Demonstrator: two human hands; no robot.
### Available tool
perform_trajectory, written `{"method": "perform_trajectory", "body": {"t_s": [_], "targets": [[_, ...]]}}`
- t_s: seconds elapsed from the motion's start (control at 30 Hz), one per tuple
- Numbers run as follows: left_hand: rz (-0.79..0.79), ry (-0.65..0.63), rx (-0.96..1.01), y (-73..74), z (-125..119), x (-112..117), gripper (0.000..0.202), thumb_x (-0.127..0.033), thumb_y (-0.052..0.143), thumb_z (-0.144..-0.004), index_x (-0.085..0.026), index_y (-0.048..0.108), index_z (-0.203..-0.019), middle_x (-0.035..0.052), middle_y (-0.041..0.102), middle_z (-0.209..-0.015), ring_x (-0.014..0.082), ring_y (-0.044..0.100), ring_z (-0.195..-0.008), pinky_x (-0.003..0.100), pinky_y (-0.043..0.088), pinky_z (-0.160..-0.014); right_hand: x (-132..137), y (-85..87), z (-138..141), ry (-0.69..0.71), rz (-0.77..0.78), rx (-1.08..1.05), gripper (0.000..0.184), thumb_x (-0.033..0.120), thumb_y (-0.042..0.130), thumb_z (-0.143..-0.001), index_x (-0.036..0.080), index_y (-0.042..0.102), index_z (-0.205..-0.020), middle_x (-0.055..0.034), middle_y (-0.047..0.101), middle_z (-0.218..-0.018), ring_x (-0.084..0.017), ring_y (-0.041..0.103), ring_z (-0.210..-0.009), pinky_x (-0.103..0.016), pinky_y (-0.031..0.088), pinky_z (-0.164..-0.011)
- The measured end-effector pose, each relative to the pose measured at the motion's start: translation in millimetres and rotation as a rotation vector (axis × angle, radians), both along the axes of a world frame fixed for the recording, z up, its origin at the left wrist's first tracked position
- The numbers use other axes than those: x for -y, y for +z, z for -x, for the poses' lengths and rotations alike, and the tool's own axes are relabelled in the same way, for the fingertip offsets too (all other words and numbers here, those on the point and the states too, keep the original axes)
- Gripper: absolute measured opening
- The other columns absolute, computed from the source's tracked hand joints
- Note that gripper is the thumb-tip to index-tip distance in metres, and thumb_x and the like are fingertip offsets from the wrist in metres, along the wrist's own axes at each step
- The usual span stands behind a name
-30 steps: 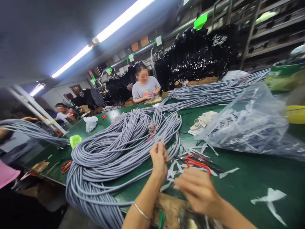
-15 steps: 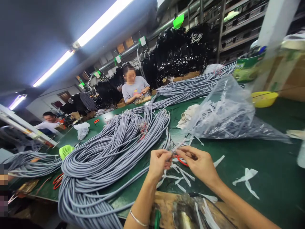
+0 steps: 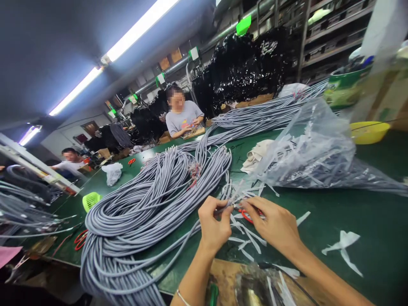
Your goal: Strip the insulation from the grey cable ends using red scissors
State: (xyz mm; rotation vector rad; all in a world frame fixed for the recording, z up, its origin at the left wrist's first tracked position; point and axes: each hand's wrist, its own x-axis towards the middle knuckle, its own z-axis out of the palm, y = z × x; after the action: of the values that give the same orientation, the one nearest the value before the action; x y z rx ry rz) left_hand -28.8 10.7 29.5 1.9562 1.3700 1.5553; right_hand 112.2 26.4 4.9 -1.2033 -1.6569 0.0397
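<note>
My left hand [image 3: 215,224] is closed in a pinch on the end of a grey cable [image 3: 227,203], just past the big coil of grey cables [image 3: 127,204]. My right hand [image 3: 273,222] is beside it, thumb and fingertips together at the cable tip; what they pinch is too small to make out. Red-handled scissors [image 3: 249,216] lie partly hidden under my right fingers. White strips [image 3: 247,233] are scattered on the green table below both hands.
A clear plastic bag of white strips [image 3: 306,161] lies behind my right hand, near a yellow bowl [image 3: 369,132] and a beige cloth [image 3: 256,155]. A wooden board [image 3: 223,276] is at the near edge. A co-worker [image 3: 183,114] sits across the table.
My fingertips have moved slightly apart and my right fingers are straighter. At far left, another bundle of cables has risen and spread. The view has shifted slightly.
</note>
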Motion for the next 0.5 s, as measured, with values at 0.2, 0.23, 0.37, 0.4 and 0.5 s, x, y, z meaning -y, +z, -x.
{"method": "perform_trajectory", "body": {"t_s": [0.2,0.23,0.37,0.4,0.5], "targets": [[-0.069,-0.008,-0.091,-1.5,-2.0,-0.5,0.01,-0.015,0.057,-0.076,-0.014,0.06,-0.067,-0.0005,0.052,-0.059,0.0094,0.048,-0.051,0.018,0.038,-0.046,4.3,3.4,4.1,-0.058,-0.34,0.11,0.039,0.032,0.041,-0.092,0.018,0.063,-0.063,-0.002,0.064,-0.056,-0.013,0.057,-0.053,-0.022,0.04,-0.055],[-0.072,-0.009,-0.096,-1.4,-2.3,-0.4,0.01,-0.014,0.057,-0.076,-0.014,0.06,-0.067,-0.0004,0.052,-0.059,0.0094,0.048,-0.051,0.018,0.038,-0.046,4.2,3.7,4.1,-0.053,-0.348,0.114,0.038,0.031,0.042,-0.091,0.018,0.063,-0.063,-0.0021,0.064,-0.057,-0.013,0.057,-0.053,-0.022,0.04,-0.055],[-0.075,-0.011,-0.111,-0.6,-3.0,0.2,0.01,-0.014,0.057,-0.077,-0.013,0.061,-0.067,0.0,0.052,-0.059,0.0092,0.048,-0.051,0.018,0.038,-0.045,4.6,2.9,3.9,-0.039,-0.37,0.115,0.036,0.029,0.043,-0.091,0.018,0.063,-0.064,-0.0018,0.065,-0.058,-0.013,0.058,-0.054,-0.023,0.041,-0.057],[-0.078,-0.011,-0.117,-0.6,-3.0,0.3,0.01,-0.014,0.057,-0.077,-0.013,0.061,-0.067,-0.0002,0.052,-0.059,0.0091,0.047,-0.05,0.018,0.037,-0.046,4.7,2.4,4.0,-0.034,-0.37,0.115,0.035,0.028,0.043,-0.091,0.018,0.063,-0.064,-0.0017,0.065,-0.058,-0.013,0.058,-0.055,-0.023,0.042,-0.058],[-0.099,-0.003,-0.151,-1.3,-2.6,-0.1,0.011,-0.013,0.057,-0.077,-0.014,0.061,-0.068,-0.0005,0.051,-0.059,0.0091,0.046,-0.05,0.018,0.037,-0.046,5.0,1.1,4.2,-0.036,-0.356,0.126,0.033,0.028,0.044,-0.09,0.018,0.063,-0.065,-0.0017,0.065,-0.059,-0.014,0.059,-0.056,-0.024,0.042,-0.059]]}}
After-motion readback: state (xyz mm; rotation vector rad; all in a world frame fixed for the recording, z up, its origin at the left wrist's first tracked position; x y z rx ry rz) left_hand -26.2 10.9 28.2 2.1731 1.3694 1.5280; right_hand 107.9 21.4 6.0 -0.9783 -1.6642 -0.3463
